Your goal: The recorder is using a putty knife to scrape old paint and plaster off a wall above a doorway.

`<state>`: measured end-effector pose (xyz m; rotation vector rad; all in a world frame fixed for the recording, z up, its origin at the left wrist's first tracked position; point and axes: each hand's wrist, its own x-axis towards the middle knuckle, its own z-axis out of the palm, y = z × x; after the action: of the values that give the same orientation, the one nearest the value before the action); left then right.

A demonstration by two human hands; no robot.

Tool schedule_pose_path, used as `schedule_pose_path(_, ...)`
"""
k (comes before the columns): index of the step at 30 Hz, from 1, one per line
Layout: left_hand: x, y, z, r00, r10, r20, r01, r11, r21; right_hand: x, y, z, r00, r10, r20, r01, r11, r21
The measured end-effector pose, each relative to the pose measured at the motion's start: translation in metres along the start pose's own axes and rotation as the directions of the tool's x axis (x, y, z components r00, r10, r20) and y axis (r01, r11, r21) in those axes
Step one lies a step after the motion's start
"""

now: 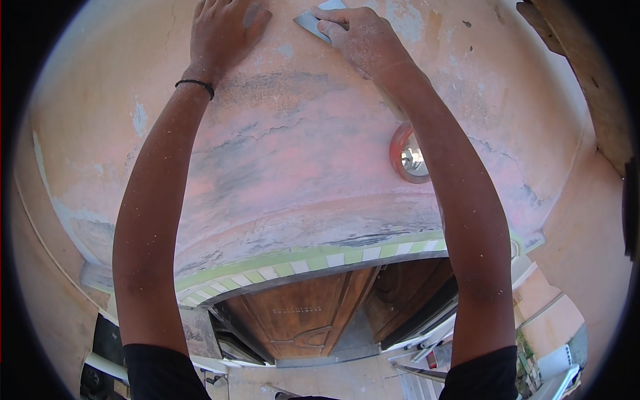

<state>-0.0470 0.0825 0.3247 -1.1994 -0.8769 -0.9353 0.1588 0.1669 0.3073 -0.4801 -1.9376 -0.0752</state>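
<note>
My right hand (373, 40) grips a putty knife (311, 27) by its handle, and the broad metal blade is against or close to the peeling painted wall (287, 167). My fingers wrap round the handle, with pale dust on the knuckles. To the left of it, my left hand (227, 33) lies against the wall with the fingers reaching up and partly cut off by the upper edge; it appears open. A grey smear shows near its thumb. A dark band circles the left wrist. The wall between my arms has pink, orange and grey patches.
Under my right forearm is a round red-rimmed fitting (399, 155) with a shiny centre. Below runs a green and white striped ledge (333, 259), over brown wooden doors (293, 313). A brown board (593, 87) juts in at upper right. Far below is a pale floor (307, 380).
</note>
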Motion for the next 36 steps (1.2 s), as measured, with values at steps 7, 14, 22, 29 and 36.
schedule_pose_path(7, -0.006, -0.011, 0.010, 0.994, 0.077, -0.075, -0.072, 0.996, 0.058, -0.039, 0.037, 0.000, 0.994, -0.092, -0.065, 0.090, 0.995, -0.034)
schedule_pose_path(14, -0.004, -0.011, 0.004, 0.998, 0.068, -0.014, -0.068, 0.998, -0.007, -0.003, 0.013, 0.001, 0.999, 0.020, -0.050, -0.025, 0.996, -0.087)
schedule_pose_path(22, -0.007, -0.007, 0.010, 0.997, 0.050, -0.050, -0.048, 0.997, 0.059, -0.005, 0.012, -0.001, 0.989, -0.101, -0.106, 0.089, 0.990, -0.110)
schedule_pose_path(29, -0.008, -0.017, -0.004, 0.999, 0.049, 0.013, -0.049, 0.999, 0.001, -0.037, 0.035, 0.005, 0.988, -0.125, -0.085, 0.115, 0.986, -0.119)
schedule_pose_path(36, -0.005, -0.004, 0.005, 1.000, 0.016, 0.004, -0.017, 0.997, 0.081, -0.007, 0.010, -0.010, 0.999, -0.001, -0.037, -0.002, 0.997, -0.077)
